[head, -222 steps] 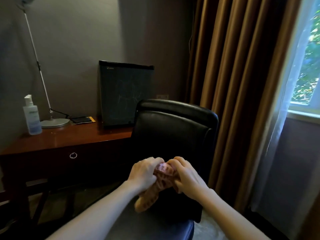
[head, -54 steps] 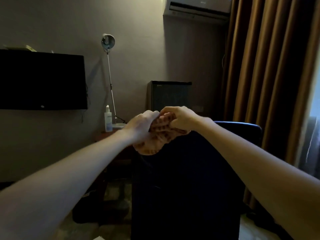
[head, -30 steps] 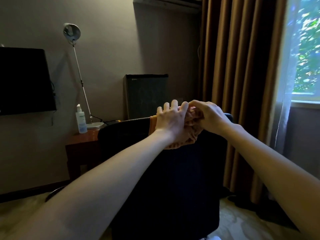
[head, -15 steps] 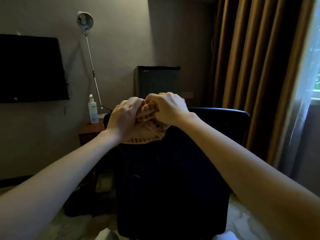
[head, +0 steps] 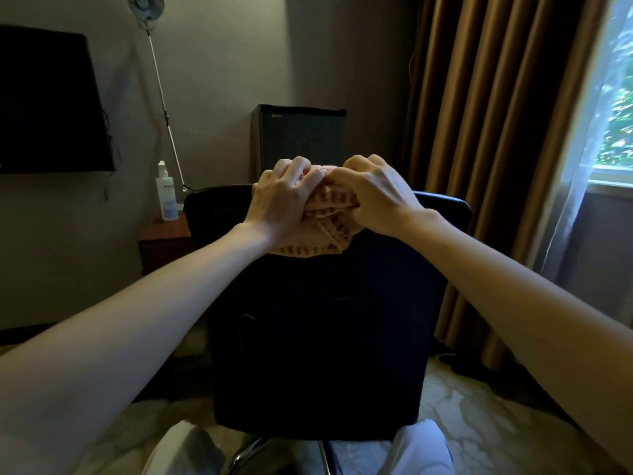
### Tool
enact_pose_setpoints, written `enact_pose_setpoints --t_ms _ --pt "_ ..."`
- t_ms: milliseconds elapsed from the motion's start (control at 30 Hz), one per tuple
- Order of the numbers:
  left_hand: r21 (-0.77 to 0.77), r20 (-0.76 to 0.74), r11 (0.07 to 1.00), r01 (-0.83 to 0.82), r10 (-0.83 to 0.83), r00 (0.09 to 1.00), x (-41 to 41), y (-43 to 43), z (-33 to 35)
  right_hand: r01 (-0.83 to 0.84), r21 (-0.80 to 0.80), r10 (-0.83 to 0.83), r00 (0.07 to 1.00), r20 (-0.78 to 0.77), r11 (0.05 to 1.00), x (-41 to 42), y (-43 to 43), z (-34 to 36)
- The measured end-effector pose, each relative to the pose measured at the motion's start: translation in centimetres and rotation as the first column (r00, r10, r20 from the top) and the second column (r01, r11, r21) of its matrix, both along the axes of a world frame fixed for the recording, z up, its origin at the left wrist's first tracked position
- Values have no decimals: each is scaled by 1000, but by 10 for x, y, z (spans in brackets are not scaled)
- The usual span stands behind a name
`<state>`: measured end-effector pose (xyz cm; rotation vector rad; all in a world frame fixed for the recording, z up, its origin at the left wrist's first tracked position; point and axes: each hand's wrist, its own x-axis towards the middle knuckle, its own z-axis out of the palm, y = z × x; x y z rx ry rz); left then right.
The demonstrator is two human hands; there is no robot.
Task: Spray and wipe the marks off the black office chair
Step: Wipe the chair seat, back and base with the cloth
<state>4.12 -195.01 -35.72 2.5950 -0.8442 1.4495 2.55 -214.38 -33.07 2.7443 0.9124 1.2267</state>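
Observation:
The black office chair (head: 322,330) faces away from me, its dark backrest filling the middle of the view. An orange striped cloth (head: 325,217) is bunched on the top edge of the backrest. My left hand (head: 281,204) grips the cloth's left side with curled fingers. My right hand (head: 373,197) pinches the cloth's right side, the two hands touching above it. A white spray bottle (head: 165,193) stands on the wooden desk (head: 164,234) behind the chair, to the left, away from both hands.
A dark mini fridge (head: 298,138) stands behind the chair. A floor lamp pole (head: 164,108) rises by the desk, a wall TV (head: 48,104) hangs at left. Brown curtains (head: 486,132) and a window (head: 616,108) are at right. My knees (head: 421,450) are just below the chair.
The two hands with the cloth have stayed on the backrest's top edge, shifting slightly right of where they were half a second ago. A second ago the left hand lay flatter.

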Motion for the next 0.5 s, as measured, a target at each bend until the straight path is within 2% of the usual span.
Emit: enact_pose_setpoints --t_ms 233,500 --pt "31 139 999 12 -16 990 2 19 -33 -97 67 78 967 243 993 16 16 -58" --pt "3 258 1000 27 -27 966 18 25 -55 -161 212 102 959 265 964 33 24 -86"
